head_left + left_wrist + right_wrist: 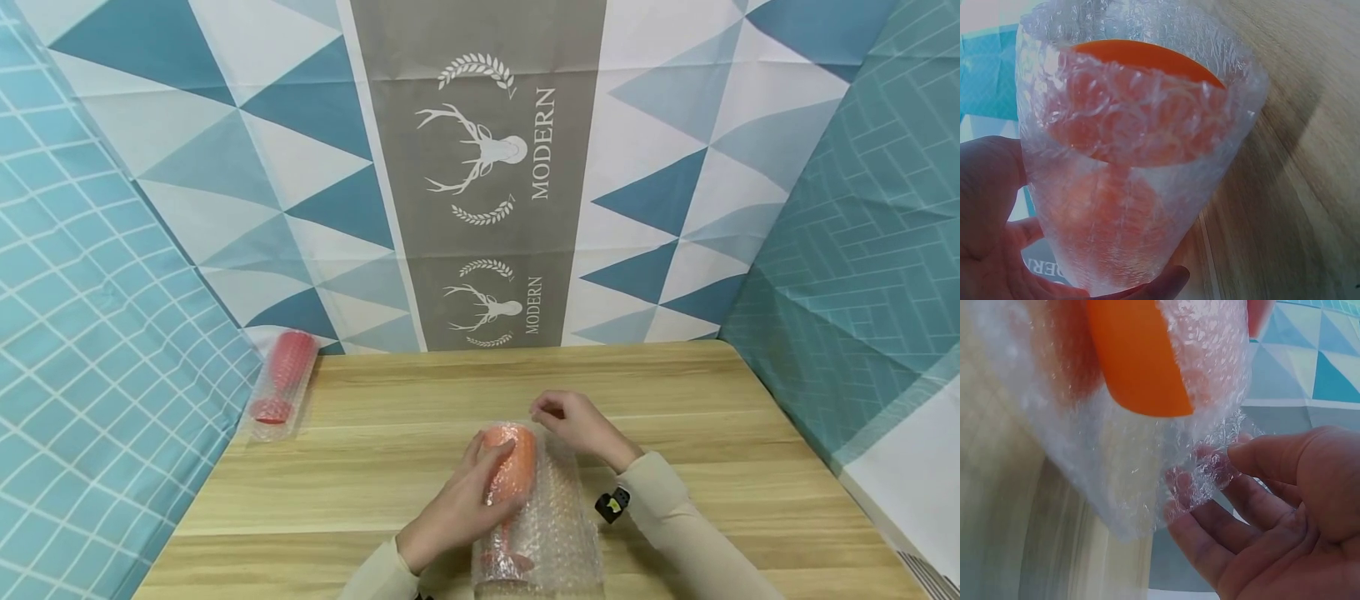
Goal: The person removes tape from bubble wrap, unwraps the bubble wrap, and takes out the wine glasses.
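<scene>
Cream-sleeved left hand [461, 502]: curled round the bowl of the orange goblet [514, 471], gripping it through bubble wrap [566, 521].
Right hand [583, 427]: thumb and fingers pinching the bubble wrap at its far edge, just beside the goblet's rim.
Black wrist device [612, 505]: worn at the right wrist, against the cream sleeve; bears a small yellow mark.
Goblet position: near side of the worktop [375, 492], between the two arms; bowl directed away from the person, foot toward the person. Contact with the worktop cannot be determined.
Bubble wrap position: around the orange goblet, with a wide portion extending to its right; in the right wrist view part of the bowl shows bare beside the film.
Pinkish-red goblet [293, 358]: enclosed in its own bubble wrap at the far left corner of the worktop, well apart from both hands.
Worktop finish: light wood grain in lengthwise bands.
Rear backdrop [480, 242]: blue, grey and white triangles flanking a grey-brown panel with stag heads and the word MODERN.
Left cloth [97, 333]: light blue with white grid lines.
Right cloth [862, 275]: teal with a pale brick-like pattern.
</scene>
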Tool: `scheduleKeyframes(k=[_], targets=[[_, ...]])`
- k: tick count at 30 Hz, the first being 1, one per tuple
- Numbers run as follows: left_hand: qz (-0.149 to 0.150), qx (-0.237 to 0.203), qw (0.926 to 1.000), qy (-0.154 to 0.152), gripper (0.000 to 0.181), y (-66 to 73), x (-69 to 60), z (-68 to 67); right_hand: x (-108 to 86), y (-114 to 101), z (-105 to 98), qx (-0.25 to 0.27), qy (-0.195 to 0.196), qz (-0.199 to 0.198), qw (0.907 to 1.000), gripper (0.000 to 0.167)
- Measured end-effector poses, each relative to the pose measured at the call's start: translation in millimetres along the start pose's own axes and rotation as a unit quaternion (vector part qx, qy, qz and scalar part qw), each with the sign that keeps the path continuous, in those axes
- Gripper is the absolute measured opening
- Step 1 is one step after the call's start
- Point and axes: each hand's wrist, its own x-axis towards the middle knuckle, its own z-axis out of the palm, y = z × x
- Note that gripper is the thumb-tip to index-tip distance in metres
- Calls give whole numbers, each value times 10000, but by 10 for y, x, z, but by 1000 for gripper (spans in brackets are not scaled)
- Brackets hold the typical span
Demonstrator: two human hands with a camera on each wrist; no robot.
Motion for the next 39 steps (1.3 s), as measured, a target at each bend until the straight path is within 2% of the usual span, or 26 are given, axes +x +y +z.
scheduleKeyframes(k=[15,28,34,39], targets=[[-51,-93,9999,-29,75,-74,-27,-1,-85,148,-83,114,36,288,9995,13],[-159,-241,9996,-70,77,-79,-84,-42,-174,265,-126,29,81,158,9998,8],[-297,-284,9991,-62,78,-110,-119,-65,-203,311,-162,33,123,219,9997,8],[-273,-301,9992,-26,77,-128,-128,-77,-205,345,-177,-36,135,275,9995,8]])
